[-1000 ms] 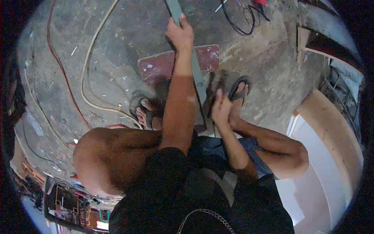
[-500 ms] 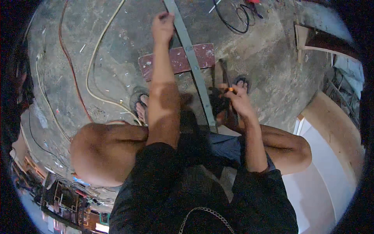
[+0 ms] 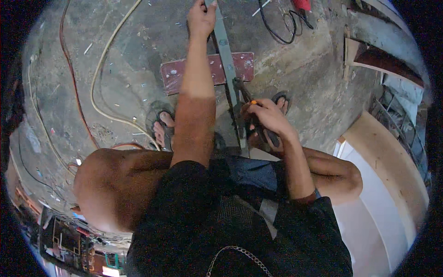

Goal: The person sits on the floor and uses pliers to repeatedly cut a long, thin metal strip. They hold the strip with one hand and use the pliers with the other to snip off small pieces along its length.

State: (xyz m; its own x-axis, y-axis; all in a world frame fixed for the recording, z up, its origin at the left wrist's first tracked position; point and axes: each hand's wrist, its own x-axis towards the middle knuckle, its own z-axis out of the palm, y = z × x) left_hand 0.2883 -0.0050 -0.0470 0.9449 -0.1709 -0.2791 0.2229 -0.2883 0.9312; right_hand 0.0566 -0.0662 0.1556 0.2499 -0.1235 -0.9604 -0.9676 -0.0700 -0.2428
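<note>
A long grey-green bar [image 3: 229, 68] with several round spots along it runs from the top of the view down between my legs. It crosses over a worn dark-red board [image 3: 168, 76] on the floor. Near the bar's far end, my left hand [image 3: 202, 21] is closed around it, its fingertips partly cut off by the picture's edge. My right hand [image 3: 270, 115] grips a long dark hand tool [image 3: 243, 91] with an orange part near the fingers. The tool's tip meets the bar just below the board; its exact kind is unclear.
My sandalled feet stand either side of the bar. A cream hose [image 3: 102, 64] and a red hose [image 3: 74, 87] curve across the concrete at left. A black cable [image 3: 272, 32] lies at the far right. Wooden and white panels [image 3: 369, 184] lean at right.
The tool in my right hand has swung left, bringing its tip from beside the bar onto it. My left hand stays at the bar's far end, a little higher in the picture.
</note>
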